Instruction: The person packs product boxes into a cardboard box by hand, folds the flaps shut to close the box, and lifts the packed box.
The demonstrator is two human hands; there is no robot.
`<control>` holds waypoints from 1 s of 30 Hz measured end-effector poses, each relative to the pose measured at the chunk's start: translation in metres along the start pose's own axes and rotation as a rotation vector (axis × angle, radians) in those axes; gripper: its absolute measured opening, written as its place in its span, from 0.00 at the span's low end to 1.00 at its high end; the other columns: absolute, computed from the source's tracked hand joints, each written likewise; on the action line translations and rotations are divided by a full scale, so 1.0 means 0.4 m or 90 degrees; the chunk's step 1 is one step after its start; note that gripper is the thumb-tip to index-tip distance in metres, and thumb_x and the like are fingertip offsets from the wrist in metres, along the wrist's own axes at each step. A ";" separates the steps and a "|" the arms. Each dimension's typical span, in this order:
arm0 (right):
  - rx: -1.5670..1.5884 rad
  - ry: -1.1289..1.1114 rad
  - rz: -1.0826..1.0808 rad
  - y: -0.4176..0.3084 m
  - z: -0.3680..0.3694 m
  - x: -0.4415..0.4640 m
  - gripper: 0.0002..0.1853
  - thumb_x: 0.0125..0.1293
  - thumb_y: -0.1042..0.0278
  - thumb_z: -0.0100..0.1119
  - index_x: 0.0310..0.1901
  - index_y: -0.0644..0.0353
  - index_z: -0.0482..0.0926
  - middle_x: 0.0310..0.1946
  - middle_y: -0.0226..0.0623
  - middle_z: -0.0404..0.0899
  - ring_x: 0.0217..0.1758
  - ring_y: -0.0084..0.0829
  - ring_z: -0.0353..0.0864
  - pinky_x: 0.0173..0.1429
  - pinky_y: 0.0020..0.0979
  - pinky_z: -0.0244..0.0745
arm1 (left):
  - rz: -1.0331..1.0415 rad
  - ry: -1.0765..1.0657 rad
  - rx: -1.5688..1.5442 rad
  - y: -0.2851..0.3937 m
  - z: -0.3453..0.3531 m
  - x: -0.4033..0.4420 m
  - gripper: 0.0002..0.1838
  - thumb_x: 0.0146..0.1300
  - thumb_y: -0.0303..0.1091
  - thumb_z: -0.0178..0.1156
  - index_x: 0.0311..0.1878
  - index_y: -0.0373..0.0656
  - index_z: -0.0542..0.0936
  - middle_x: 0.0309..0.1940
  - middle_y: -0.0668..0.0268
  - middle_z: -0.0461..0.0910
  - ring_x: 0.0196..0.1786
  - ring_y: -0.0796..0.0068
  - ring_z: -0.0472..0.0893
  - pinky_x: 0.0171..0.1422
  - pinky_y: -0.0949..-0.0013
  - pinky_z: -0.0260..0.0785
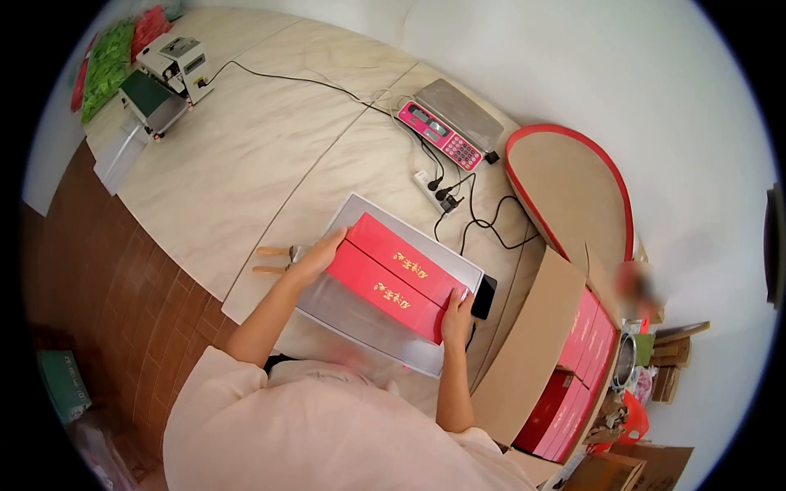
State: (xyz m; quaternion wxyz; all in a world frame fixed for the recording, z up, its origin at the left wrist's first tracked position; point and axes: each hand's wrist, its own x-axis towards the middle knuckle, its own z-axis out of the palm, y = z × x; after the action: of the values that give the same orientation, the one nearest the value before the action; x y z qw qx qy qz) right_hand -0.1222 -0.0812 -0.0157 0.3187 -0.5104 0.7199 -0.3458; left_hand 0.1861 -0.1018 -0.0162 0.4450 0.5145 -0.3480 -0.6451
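Two long red boxes with gold lettering [391,278] lie side by side over a shallow white-rimmed grey tray [327,304]. My left hand [321,255] grips their left end, fingers wrapped round the edge. At the right end, my right hand [456,317] holds the boxes with the thumb near the top edge. An open cardboard carton [524,344] stands to the right with similar red boxes [583,344] inside; a dark red gap shows among them.
A pink scale [440,135], a power strip [429,190] and black cables lie behind the tray. Wooden-handled tools [273,260] sit left of it, a black phone [485,298] right. A machine [168,78] stands at the far left; a red-rimmed round tray [571,184] leans on the wall.
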 end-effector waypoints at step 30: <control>-0.050 -0.728 -0.016 -0.316 0.152 0.185 0.35 0.61 0.43 0.62 0.61 0.62 0.70 0.54 0.40 0.76 0.55 0.29 0.75 0.61 0.31 0.68 | -0.045 0.173 0.044 -0.075 0.223 -0.169 0.45 0.66 0.48 0.54 0.71 0.31 0.41 0.69 0.51 0.53 0.70 0.63 0.57 0.74 0.63 0.48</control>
State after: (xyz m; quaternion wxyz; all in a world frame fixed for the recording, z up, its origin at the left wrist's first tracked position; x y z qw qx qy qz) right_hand -0.0281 -0.1926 0.0464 0.6346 -0.6360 0.4390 0.0087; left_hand 0.0977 -0.0287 0.0008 0.4470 0.6241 -0.2886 -0.5722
